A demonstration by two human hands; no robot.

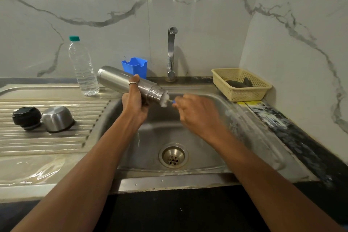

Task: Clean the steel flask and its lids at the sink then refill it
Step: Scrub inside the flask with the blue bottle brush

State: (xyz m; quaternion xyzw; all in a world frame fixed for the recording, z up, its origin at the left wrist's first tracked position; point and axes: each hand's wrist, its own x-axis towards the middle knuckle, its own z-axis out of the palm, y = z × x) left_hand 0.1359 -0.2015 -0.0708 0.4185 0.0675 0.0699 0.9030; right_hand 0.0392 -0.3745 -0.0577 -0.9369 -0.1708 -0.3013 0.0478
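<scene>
Flask: steel flask [120, 82] tilted over sink [207, 158], foamy mouth toward 4 o'clock.
Left hand [134, 103]: clenched around flask body.
Right hand [195, 113]: blurred, grasping bottle brush [165, 101] at flask mouth.
Lids: black stopper [27, 117], steel cap [57, 118], on drainboard [47, 143] at basin's 9 o'clock.

Legible text: none anywhere at the sink.
Steel flask [120, 79]: plain metal, no marking can be read.
Water bottle [82, 69]: clear plastic, no print can be read.
Yellow strip [249, 103] on the tabletop: worn and too blurred to read.
</scene>
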